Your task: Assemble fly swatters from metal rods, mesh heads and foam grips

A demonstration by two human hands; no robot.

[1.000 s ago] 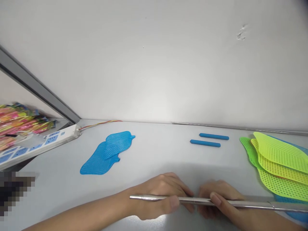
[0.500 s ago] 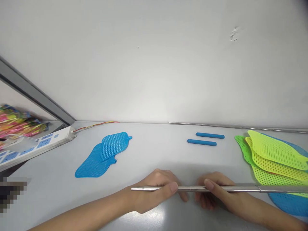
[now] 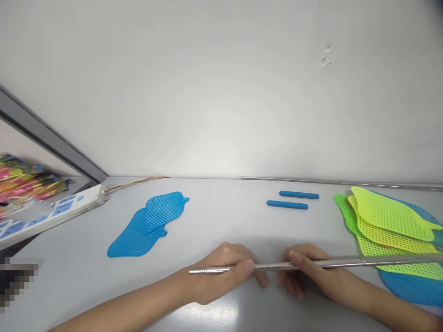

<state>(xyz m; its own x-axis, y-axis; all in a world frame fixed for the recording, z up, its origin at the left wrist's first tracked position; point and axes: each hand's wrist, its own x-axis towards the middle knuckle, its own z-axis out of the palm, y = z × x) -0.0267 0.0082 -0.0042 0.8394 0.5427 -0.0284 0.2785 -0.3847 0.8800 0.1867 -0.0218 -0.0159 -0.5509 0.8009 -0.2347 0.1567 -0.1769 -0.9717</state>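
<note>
- Clock directions are read from the gap between the two hands.
- The left hand [image 3: 221,286] lies just on the nine o'clock side; its grip is closed around the narrow end of a jointed metal rod [image 3: 341,263], thumb laid across it.
- The right hand [image 3: 318,276] lies on the three o'clock side, its grip on the same rod, with the thumb along the near face.
- The rod runs from a slim tip at nine o'clock out past the frame edge at three, widening in steps and crossing in front of a pile of yellow, green and blue mesh paddles [image 3: 391,214] near two to three o'clock.
- Toward ten o'clock, two blue mesh paddles [image 3: 162,212] overlap on the grey tabletop [image 3: 224,221].
- Between twelve and one, two blue sticks [image 3: 287,204] lie roughly parallel, apart.
- Toward one, a thin metal bar [image 3: 339,183] lies along the wall [image 3: 214,92].
- Farther off, between nine and ten, is a white power strip [image 3: 74,203].
</note>
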